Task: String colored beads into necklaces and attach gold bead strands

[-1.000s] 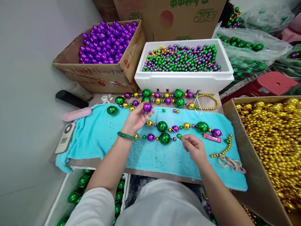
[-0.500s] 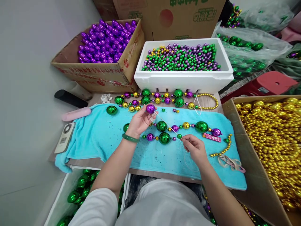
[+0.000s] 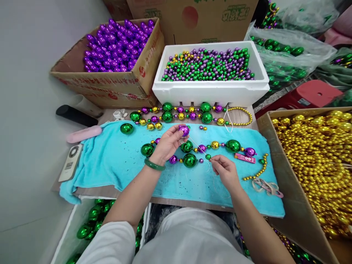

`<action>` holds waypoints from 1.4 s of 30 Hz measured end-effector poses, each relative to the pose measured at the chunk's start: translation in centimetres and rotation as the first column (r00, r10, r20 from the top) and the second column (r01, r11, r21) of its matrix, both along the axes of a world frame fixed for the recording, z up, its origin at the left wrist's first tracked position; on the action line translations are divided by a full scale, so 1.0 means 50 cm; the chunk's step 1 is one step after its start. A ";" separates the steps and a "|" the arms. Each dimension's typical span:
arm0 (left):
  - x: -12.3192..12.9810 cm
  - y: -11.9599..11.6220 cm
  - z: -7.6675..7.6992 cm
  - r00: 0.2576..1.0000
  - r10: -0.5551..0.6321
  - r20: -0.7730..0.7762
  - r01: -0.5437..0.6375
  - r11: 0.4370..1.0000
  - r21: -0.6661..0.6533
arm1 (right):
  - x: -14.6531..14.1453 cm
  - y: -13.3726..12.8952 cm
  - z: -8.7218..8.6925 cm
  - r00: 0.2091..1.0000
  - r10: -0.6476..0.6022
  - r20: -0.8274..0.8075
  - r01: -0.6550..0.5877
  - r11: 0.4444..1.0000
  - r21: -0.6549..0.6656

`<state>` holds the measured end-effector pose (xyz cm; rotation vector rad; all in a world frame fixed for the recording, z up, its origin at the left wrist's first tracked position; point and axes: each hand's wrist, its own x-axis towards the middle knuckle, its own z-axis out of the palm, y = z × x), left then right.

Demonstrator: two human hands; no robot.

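Note:
My left hand (image 3: 169, 143), with a green bangle (image 3: 155, 164) at the wrist, pinches a large purple bead (image 3: 184, 130) above the towel. From this bead a thin pale thread (image 3: 195, 142) runs taut and slanting down to a small green bead (image 3: 208, 156). Right beside the green bead, my right hand (image 3: 224, 170) is closed in a pinch on the thread; whether a needle is at its tip, I cannot tell. Below lies a doubled strand with large green beads (image 3: 189, 160), purple and gold ones, partly covered by my left hand. A pink packet (image 3: 244, 158) lies by its right end.
A blue towel (image 3: 101, 161) covers much of the table. Behind it lies a beaded necklace (image 3: 167, 117). Beyond are a foam box (image 3: 210, 89) of small beads and a carton (image 3: 104, 86) of purple beads. A carton (image 3: 280, 161) of gold beads stands right.
My left hand has moved right with the purple bead, nearer the small green bead. My right hand keeps its pinch in nearly the same place. The view has shifted slightly.

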<state>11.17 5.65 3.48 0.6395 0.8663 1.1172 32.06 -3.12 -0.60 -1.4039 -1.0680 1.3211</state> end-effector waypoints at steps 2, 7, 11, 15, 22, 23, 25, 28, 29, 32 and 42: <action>0.002 0.001 0.004 1.000 0.008 0.007 -0.008 1.000 0.010 | 0.004 0.000 -0.002 1.000 -0.009 0.012 0.009 1.000 0.011; -0.002 0.002 0.013 0.999 -0.034 -0.024 0.035 0.998 0.044 | 0.016 0.004 -0.001 1.000 -0.012 0.023 0.012 1.000 0.026; -0.002 0.002 0.010 0.994 -0.106 0.015 0.105 0.994 0.032 | 0.019 0.007 -0.005 0.998 0.009 -0.061 -0.010 1.000 -0.017; 0.007 0.002 0.009 0.996 -0.092 0.024 0.090 0.994 0.063 | 0.018 0.008 -0.007 0.998 -0.017 -0.065 0.016 1.000 -0.026; 0.011 0.002 0.013 0.992 -0.124 0.026 0.121 0.990 0.076 | 0.030 0.009 -0.007 0.997 -0.002 -0.071 0.001 1.000 -0.011; 0.011 -0.001 0.011 0.989 -0.143 0.028 0.140 0.988 0.068 | 0.030 0.009 -0.007 0.997 0.005 -0.082 -0.005 1.000 -0.009; 0.014 -0.008 0.004 0.983 -0.186 0.008 0.185 0.981 0.067 | 0.026 0.009 -0.006 0.995 0.008 -0.099 -0.009 1.000 -0.010; 0.022 -0.010 -0.005 0.926 -0.331 -0.180 0.352 0.931 0.097 | 0.017 0.010 -0.005 0.994 -0.002 -0.112 0.001 1.000 -0.011; 0.024 -0.004 -0.008 0.877 -0.381 -0.293 0.426 0.899 0.106 | 0.015 0.010 -0.005 0.993 -0.016 -0.117 0.015 1.000 -0.008; 0.039 0.036 -0.014 0.675 -0.253 -0.693 0.521 0.829 0.205 | 0.018 0.014 -0.003 0.987 -0.083 -0.137 0.086 0.996 0.016; 0.171 0.169 -0.092 -0.123 0.247 -0.961 0.823 0.567 0.040 | 0.049 0.010 0.003 0.969 -0.186 -0.163 0.199 0.978 0.069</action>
